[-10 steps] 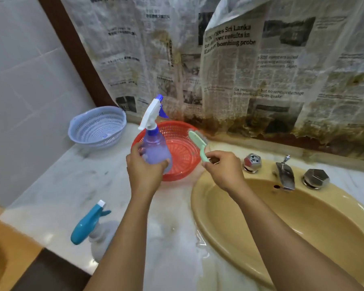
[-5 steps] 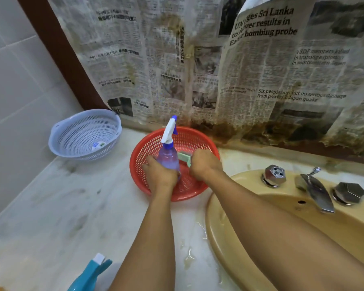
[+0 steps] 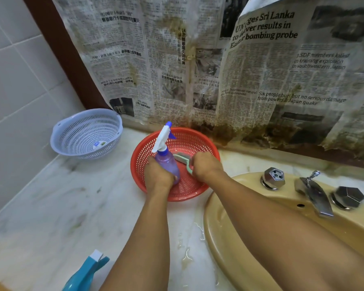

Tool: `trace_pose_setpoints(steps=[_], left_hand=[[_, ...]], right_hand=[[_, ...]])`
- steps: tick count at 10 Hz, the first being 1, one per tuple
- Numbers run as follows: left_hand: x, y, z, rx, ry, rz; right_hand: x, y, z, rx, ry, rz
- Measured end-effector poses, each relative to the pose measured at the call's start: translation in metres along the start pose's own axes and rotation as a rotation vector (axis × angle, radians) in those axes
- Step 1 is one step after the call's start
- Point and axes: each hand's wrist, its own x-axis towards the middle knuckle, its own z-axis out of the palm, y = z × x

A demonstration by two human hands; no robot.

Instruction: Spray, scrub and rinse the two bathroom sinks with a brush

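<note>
My left hand (image 3: 158, 175) grips a purple spray bottle (image 3: 166, 158) with a white and blue trigger head, held inside the red basket (image 3: 187, 192). My right hand (image 3: 206, 165) holds the green handle of a scrub brush (image 3: 182, 159), whose head lies low in the same basket beside the bottle. The yellow sink (image 3: 229, 244) lies at the right, with its chrome faucet (image 3: 315, 196) between two chrome knobs. My right forearm crosses over the sink's rim.
A pale blue basket (image 3: 86, 133) stands at the back left corner of the marble counter (image 3: 61, 206). A teal spray bottle (image 3: 86, 271) lies at the near edge. Water puddles (image 3: 187, 255) sit beside the sink. Stained newspaper (image 3: 219, 70) covers the wall behind.
Both hands moved from above the counter down into the red basket, carrying the spray bottle and the brush with them. The view has shifted closer to the baskets.
</note>
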Motion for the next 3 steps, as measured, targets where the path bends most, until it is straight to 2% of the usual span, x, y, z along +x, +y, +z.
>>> trace_pose_setpoints(steps=[2, 3], left_hand=[[-0.01, 0.006, -0.012, -0.003, -0.026, 0.003], [-0.024, 0.003, -0.023, -0.019, -0.027, 0.058]], right_hand=[[-0.007, 0.007, -0.01, 0.027, -0.073, -0.095], [-0.022, 0.012, -0.019, 0.099, -0.036, -0.127]])
